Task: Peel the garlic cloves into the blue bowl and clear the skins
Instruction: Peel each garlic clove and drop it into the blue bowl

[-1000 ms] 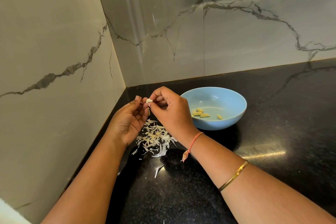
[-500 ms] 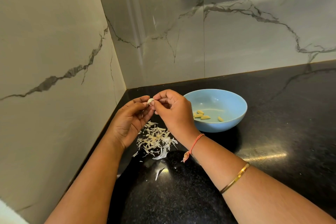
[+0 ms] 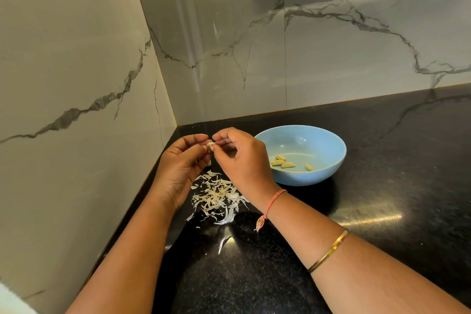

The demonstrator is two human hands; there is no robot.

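Garlic clove [image 3: 210, 145] sits pinched between both hands above the black counter [image 3: 382, 186] — left hand [image 3: 182, 163] and right hand [image 3: 239, 158] each curl fingertips onto it. Just below lies the pile of skins [image 3: 219, 196]. Beside the right hand, the blue bowl [image 3: 328, 166] holds peeled cloves [image 3: 283, 162].

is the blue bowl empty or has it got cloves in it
Not empty: the blue bowl holds a few peeled cloves lying loose on its bottom, far from full.

Walls [image 3: 76, 71] left/back; counter [image 3: 395, 173] open right
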